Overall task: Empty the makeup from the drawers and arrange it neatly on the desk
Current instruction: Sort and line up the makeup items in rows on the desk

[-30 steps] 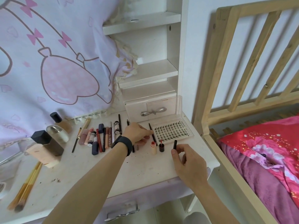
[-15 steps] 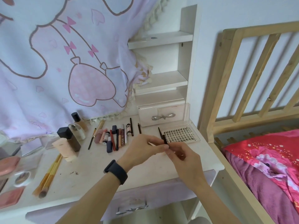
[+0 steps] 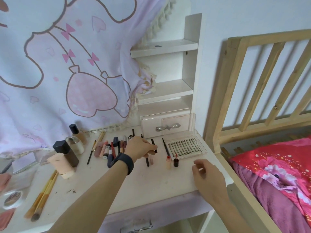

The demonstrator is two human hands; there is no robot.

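Observation:
My left hand, with a dark band on its wrist, pinches a short black makeup pencil low over the white desk. It is just right of a row of lipsticks and pencils. Another black pencil lies under that hand. My right hand hovers near the desk's front right edge, fingers loosely curled and holding nothing. A peach tube and a small dark red bottle stand between my hands. The small drawer at the back looks closed.
A clear eyelash case lies open at the back right with a thin black pencil beside it. Foundation bottles and a glass bottle stand at the left, brushes lie front left. A wooden bed frame borders the desk's right side.
My hands were together on the black pencil; now the left hand has carried it back toward the row. The right hand has let go and drawn back to the front right.

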